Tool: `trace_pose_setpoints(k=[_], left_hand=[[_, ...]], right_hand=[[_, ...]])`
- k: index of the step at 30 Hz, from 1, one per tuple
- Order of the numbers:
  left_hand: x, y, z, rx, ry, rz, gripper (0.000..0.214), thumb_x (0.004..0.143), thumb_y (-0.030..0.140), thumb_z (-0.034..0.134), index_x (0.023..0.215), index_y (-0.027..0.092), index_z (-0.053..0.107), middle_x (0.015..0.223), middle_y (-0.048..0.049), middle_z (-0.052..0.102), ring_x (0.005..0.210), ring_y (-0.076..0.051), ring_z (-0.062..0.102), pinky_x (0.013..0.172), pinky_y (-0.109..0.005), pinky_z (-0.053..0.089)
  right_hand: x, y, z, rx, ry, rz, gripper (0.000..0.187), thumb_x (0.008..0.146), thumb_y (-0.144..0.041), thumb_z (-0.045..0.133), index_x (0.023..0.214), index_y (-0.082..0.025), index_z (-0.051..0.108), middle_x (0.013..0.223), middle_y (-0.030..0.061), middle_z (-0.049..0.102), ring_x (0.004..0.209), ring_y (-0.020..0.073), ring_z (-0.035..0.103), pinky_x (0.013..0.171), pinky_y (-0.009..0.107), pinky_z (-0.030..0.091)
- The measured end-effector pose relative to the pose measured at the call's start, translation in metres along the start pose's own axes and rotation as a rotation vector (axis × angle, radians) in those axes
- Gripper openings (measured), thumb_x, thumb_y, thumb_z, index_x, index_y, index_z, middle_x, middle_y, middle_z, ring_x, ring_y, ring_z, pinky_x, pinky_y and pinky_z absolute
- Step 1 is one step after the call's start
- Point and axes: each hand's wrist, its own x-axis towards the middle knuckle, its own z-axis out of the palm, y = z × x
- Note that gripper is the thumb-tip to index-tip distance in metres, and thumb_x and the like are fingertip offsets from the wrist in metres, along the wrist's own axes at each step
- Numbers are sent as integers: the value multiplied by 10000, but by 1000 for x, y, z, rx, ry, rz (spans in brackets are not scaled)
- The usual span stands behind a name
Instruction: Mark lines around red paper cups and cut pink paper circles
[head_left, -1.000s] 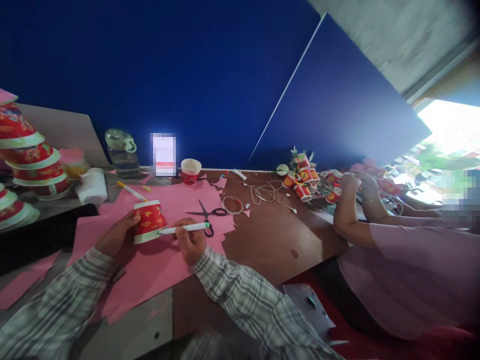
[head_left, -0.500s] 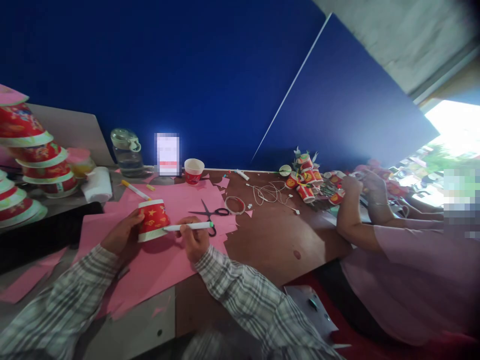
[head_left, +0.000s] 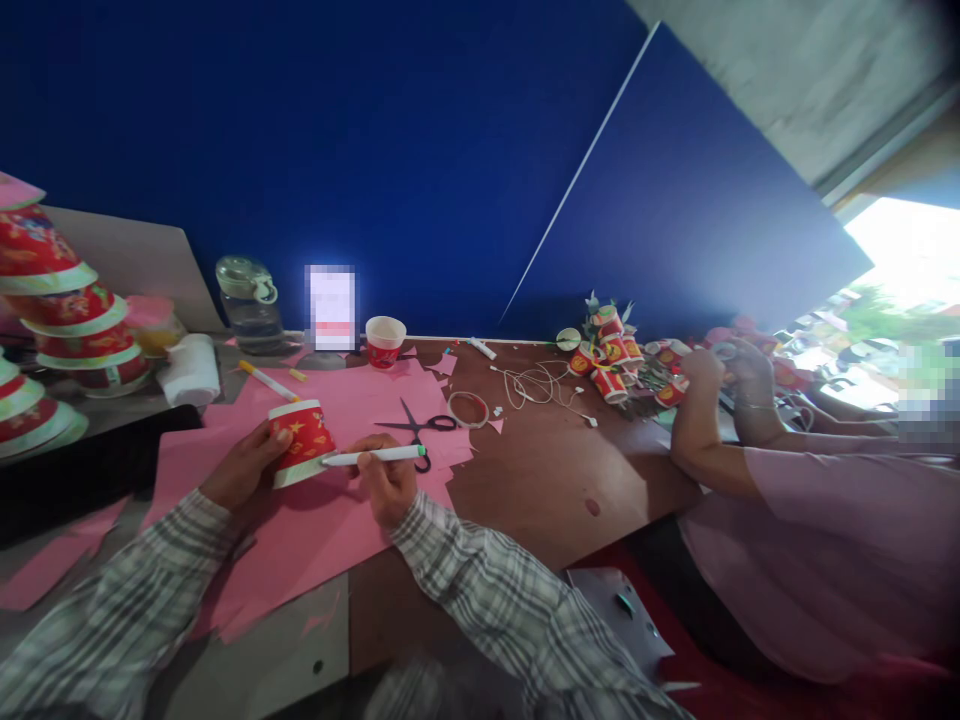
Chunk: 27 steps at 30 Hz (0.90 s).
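Note:
My left hand (head_left: 241, 472) is wrapped round an upside-down red paper cup (head_left: 301, 441) with gold stars, pressing it onto a sheet of pink paper (head_left: 322, 540). My right hand (head_left: 386, 485) grips a white marker (head_left: 373, 456) with a green end. The marker lies nearly level, its tip touching the cup's lower rim on the right side. Black scissors (head_left: 417, 428) lie on the pink paper just behind my right hand.
Stacks of red paper cups (head_left: 56, 320) stand at far left beside a white roll (head_left: 191, 368). A glass jar (head_left: 246, 300), another red cup (head_left: 384, 341), a tape ring (head_left: 468, 409) and white earphone cable (head_left: 540, 385) lie further back. A person in pink (head_left: 810, 530) handles cups (head_left: 611, 360) at right.
The cup and both hands stay in nearly the same place. The marker tip keeps to the cup's rim; only the view has shifted slightly.

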Motion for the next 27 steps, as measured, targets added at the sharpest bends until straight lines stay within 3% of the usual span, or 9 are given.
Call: trace_pose_setpoints(k=[7,13,21,27], left_hand=[[-2,2,3,6,35,15,506,511,355,664,967,149,594,736,-81,678,582,-166,609,509,-269,510],[-5,1,3,-6,1,-5,492,535,340,643,993,172,583,762,-79,684,610,-181,619,522,-289,517],[0,-1,1,-64,-5,-3,482,533,306,639,989,162,577,767,-96,685,632,-221,625,570,-373,527],[-6,3,8,-58,-6,-2,444,572,315,595,987,158,580,791,-87,678,653,-197,623,589,-336,529]], right_hand=[[0,4,0,9,-4,38,279,831,-366,502,882,-112,607,635,26,553,517,89,479,526,222,425],[8,6,-1,51,110,-38,237,848,-334,485,855,-113,570,631,26,554,573,101,526,571,229,448],[-2,3,0,-12,-19,46,249,825,-341,514,866,-117,617,614,18,544,494,80,453,493,208,403],[7,5,-1,40,115,-20,237,835,-335,497,842,-113,582,615,24,555,547,99,514,542,223,433]])
